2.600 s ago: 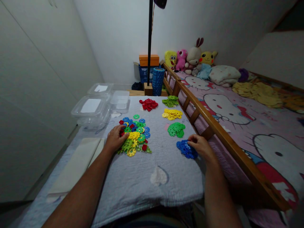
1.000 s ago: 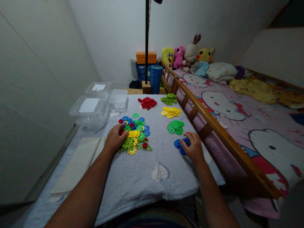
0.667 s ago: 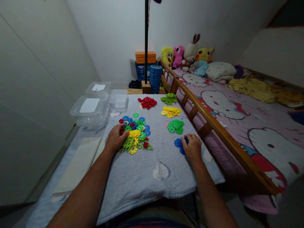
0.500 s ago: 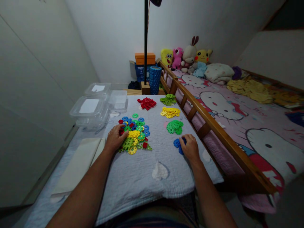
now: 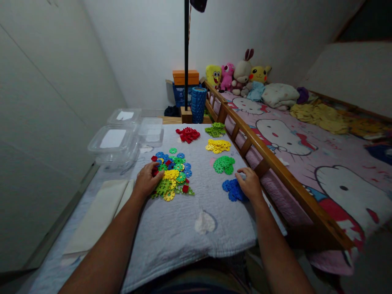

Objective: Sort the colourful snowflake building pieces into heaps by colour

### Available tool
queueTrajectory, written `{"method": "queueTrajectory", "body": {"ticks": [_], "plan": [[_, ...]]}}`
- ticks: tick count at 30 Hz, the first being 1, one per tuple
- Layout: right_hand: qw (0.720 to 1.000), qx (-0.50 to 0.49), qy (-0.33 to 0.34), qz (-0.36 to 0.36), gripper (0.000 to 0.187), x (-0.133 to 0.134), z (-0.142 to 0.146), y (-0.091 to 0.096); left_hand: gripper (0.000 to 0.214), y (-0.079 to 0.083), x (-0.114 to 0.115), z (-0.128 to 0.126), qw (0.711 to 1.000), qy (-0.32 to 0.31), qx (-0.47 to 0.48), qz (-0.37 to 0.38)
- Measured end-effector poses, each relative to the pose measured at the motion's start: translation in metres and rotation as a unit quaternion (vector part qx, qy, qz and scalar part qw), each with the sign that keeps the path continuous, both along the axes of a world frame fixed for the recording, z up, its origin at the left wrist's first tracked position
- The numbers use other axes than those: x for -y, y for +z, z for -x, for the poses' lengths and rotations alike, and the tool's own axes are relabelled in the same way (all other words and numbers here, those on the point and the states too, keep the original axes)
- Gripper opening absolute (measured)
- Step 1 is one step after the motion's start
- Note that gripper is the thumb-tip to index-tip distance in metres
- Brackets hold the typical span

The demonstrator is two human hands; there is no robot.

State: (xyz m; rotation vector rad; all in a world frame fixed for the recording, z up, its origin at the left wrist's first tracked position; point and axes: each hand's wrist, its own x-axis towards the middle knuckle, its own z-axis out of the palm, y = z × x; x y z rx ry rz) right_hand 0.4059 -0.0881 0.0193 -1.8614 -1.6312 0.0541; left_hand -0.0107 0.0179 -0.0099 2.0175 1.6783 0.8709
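My left hand (image 5: 147, 179) rests at the left edge of a mixed pile of plastic connecting pieces (image 5: 170, 174) in blue, green, yellow and red, its fingers apart and partly over the pieces. Beside a small heap of blue disc pieces (image 5: 233, 190), my right hand (image 5: 250, 183) hovers at the right with thumb and fingers spread and nothing visible between them. Behind the blue heap lie separate piles by colour: green discs (image 5: 224, 164), yellow discs (image 5: 218, 145), light green pieces (image 5: 215, 130) and red pieces (image 5: 188, 134).
Clear plastic boxes (image 5: 112, 141) stand at the table's back left, in front of them a folded cream cloth (image 5: 98, 214). A wooden bed rail (image 5: 260, 139) borders the right side. A lamp pole (image 5: 186, 57) and a blue vase (image 5: 198, 105) stand at the back.
My right hand has drawn off to the right of the blue discs, its fingers opening, and more of that heap shows. My left hand has stayed at the mixed pile.
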Motion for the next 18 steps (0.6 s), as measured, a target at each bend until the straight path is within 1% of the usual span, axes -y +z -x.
{"method": "queueTrajectory", "body": {"ticks": [3, 6, 8, 10, 14, 16, 18], "plan": [[0.997, 0.033, -0.001, 0.072, 0.013, -0.020, -0.010, 0.001, 0.055, -0.001, 0.000, 0.000, 1.000, -0.002, 0.000, 0.001], [0.989, 0.070, 0.010, 0.131, 0.008, -0.039, -0.012, -0.001, 0.054, -0.002, 0.000, 0.001, 1.000, -0.002, 0.002, -0.003], [0.986, 0.084, 0.010, 0.144, 0.010, -0.047, -0.008, -0.003, 0.055, -0.003, -0.001, 0.001, 1.000, -0.004, 0.002, -0.002], [0.986, 0.081, 0.006, 0.143, 0.012, -0.051, -0.003, -0.005, 0.055, -0.004, -0.002, 0.001, 1.000, -0.005, 0.004, -0.001], [0.989, 0.050, 0.010, 0.136, 0.012, -0.049, -0.002, -0.002, 0.054, -0.004, -0.002, 0.001, 1.000, -0.003, 0.007, 0.000], [0.991, 0.018, 0.009, 0.133, 0.013, -0.040, -0.007, 0.000, 0.056, -0.003, -0.001, 0.001, 1.000, -0.004, 0.006, 0.002], [0.992, -0.023, 0.000, 0.127, 0.017, -0.024, -0.013, 0.000, 0.058, -0.003, -0.001, 0.001, 1.000, -0.004, 0.005, 0.002]]}}
